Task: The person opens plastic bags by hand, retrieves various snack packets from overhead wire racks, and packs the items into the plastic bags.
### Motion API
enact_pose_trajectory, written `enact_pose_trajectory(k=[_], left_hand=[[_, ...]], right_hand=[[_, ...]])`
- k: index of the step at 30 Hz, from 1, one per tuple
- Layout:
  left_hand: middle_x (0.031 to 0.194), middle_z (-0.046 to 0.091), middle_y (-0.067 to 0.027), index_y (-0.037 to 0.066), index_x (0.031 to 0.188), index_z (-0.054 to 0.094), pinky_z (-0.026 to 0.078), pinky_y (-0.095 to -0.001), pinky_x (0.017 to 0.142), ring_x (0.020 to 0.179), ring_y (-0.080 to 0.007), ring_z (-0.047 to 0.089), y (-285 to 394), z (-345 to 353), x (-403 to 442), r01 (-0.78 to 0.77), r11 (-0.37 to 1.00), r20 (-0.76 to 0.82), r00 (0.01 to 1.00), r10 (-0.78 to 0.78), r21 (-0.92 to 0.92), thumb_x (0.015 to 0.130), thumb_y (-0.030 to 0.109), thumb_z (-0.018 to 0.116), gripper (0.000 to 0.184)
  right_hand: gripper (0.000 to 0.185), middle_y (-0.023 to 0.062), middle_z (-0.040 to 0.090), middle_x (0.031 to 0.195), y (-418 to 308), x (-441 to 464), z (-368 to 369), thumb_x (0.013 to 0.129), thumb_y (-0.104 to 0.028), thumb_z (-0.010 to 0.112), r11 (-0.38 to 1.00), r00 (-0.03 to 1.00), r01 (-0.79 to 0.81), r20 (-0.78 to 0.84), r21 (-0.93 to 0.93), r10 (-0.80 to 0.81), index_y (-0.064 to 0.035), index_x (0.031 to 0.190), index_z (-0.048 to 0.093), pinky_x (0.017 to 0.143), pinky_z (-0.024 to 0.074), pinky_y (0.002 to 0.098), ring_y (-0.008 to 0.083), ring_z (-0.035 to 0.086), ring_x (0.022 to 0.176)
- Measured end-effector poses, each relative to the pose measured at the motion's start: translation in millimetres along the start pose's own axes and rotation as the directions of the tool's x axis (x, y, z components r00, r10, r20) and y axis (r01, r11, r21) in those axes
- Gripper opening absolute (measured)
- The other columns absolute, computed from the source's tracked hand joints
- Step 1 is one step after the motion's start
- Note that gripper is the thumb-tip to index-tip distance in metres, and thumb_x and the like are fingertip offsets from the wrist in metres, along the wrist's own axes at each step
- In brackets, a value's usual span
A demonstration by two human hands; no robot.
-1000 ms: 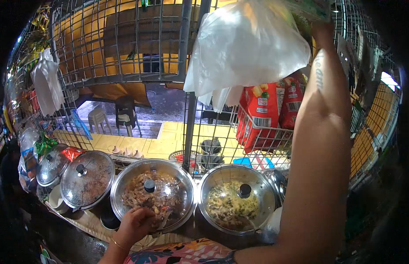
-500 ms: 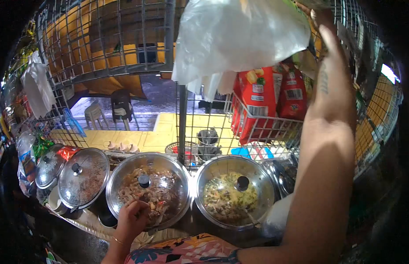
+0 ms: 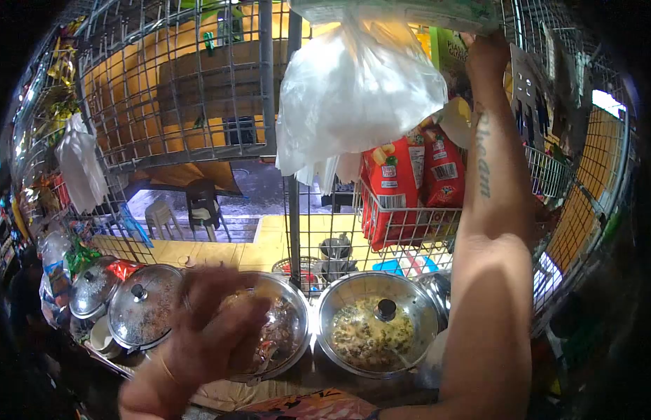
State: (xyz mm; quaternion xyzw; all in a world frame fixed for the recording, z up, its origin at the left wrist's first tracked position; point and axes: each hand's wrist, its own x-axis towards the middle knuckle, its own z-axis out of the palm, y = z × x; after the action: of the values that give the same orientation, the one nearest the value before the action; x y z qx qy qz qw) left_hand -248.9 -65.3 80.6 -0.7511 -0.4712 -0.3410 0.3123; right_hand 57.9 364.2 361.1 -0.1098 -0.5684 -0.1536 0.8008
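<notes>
My left hand [image 3: 217,322] is raised over the middle pot, smeared by motion, its fingers apart and nothing visible in them. Behind it, a glass-lidded pot [image 3: 294,315] of brown chopped food is partly covered. My right hand [image 3: 488,56] reaches up at the top right, fingers curled beside the edge of a green-and-white plastic pack [image 3: 437,12]; what they grip is hidden. Below that pack hangs a bulging bunch of clear plastic bags [image 3: 360,98]. Another glass-lidded pot [image 3: 378,325], holding yellowish food, stands in front of me.
Red snack packets [image 3: 392,189] fill a wire basket [image 3: 409,224] beside my right forearm. Two more lidded pots [image 3: 147,304] [image 3: 94,287] stand left. A wire grille [image 3: 178,91] rises ahead, and a yellow counter [image 3: 269,238] lies beyond. White bags [image 3: 81,164] hang at left.
My left hand has lifted off the middle pot's lid towards the camera, its fingers opening. The view has tilted up, showing more of my right hand and the pack above the hanging bags.
</notes>
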Motion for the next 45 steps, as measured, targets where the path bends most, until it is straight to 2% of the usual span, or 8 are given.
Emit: enact_pose_trajectory(k=[4,7,11,15,20,25,33,45], left_hand=[[0.146,0.044,-0.0185,0.017,0.110,0.067,0.034,-0.0573,0.106,0.130,-0.0362,0.046,-5,-10,182,-0.355,0.738,-0.254,0.779,0.573,0.574,0.081,0.021,0.074,0.029],[0.150,0.040,-0.0162,0.018,0.125,0.064,0.040,-0.0676,0.097,0.125,-0.0341,0.053,-14,5,289,-0.235,0.444,-0.174,0.690,0.703,0.865,0.090,0.035,0.067,0.038],[0.156,0.036,-0.0117,0.023,0.130,0.063,0.034,-0.0723,0.099,0.127,-0.0360,0.051,-21,2,311,-0.283,0.613,-0.070,0.871,0.487,0.738,0.090,0.034,0.064,0.041],[0.153,0.040,-0.0108,0.022,0.131,0.063,0.040,-0.0621,0.094,0.117,-0.0361,0.057,-12,13,307,-0.121,0.629,0.005,0.983,0.182,0.768,0.088,0.021,0.060,0.043],[0.148,0.046,-0.0131,0.020,0.132,0.061,0.043,-0.0541,0.088,0.109,-0.0352,0.059,-30,23,302,-0.162,0.572,-0.138,0.885,0.444,0.804,0.084,0.016,0.059,0.048],[0.146,0.047,-0.0174,0.015,0.132,0.060,0.043,-0.0538,0.088,0.108,-0.0355,0.059,-30,19,295,-0.164,0.555,-0.134,0.880,0.457,0.816,0.080,0.014,0.063,0.052],[0.145,0.047,-0.0198,0.012,0.134,0.057,0.040,-0.0554,0.094,0.110,-0.0348,0.059,-44,26,294,-0.151,0.550,-0.196,0.831,0.521,0.821,0.079,0.012,0.063,0.055],[0.136,0.055,-0.0165,0.013,0.134,0.057,0.039,-0.0514,0.090,0.106,-0.0295,0.060,-56,28,294,-0.156,0.515,-0.228,0.763,0.605,0.843,0.080,0.011,0.063,0.054]], right_hand=[[0.030,0.0097,0.069,0.104,-11,3,-7,0.083,-0.002,0.066,0.347,0.731,0.630,0.380,-0.695,-0.567,-0.0014,0.112,0.065,0.079,0.0498,0.0359,0.0216,0.064,0.091],[0.025,0.0069,0.066,0.103,-16,-1,7,0.087,-0.002,0.062,0.964,0.990,-0.072,0.135,0.255,0.039,-0.0012,0.112,0.064,0.075,0.0514,0.0333,0.0202,0.064,0.091],[0.024,0.0231,0.061,0.119,-38,-13,-18,0.097,-0.005,0.056,0.835,0.994,-0.103,0.078,0.541,0.072,0.0015,0.120,0.053,0.088,0.0592,0.0412,0.0338,0.065,0.105],[0.020,0.0225,0.061,0.115,16,-7,-49,0.096,-0.006,0.059,0.062,0.893,-0.323,0.282,0.944,0.351,0.0038,0.112,0.052,0.095,0.0554,0.0427,0.0346,0.063,0.108],[0.030,0.0232,0.064,0.114,32,-20,-42,0.096,-0.012,0.061,0.839,0.999,-0.015,-0.024,0.543,0.033,0.0038,0.119,0.049,0.092,0.0570,0.0445,0.0349,0.063,0.112],[0.025,0.0131,0.070,0.113,14,-18,-43,0.095,-0.013,0.065,0.214,0.948,-0.250,0.194,0.944,0.252,0.0017,0.113,0.057,0.089,0.0555,0.0319,0.0221,0.066,0.109],[0.013,0.0226,0.065,0.111,29,7,-12,0.099,-0.003,0.051,0.909,0.996,0.038,0.056,0.415,-0.067,0.0024,0.110,0.057,0.092,0.0586,0.0440,0.0327,0.066,0.103],[0.016,0.0137,0.069,0.088,16,60,12,0.082,-0.012,0.075,0.924,0.971,-0.107,-0.162,0.366,0.177,-0.0038,0.094,0.068,0.075,0.0510,0.0373,0.0262,0.065,0.082]])
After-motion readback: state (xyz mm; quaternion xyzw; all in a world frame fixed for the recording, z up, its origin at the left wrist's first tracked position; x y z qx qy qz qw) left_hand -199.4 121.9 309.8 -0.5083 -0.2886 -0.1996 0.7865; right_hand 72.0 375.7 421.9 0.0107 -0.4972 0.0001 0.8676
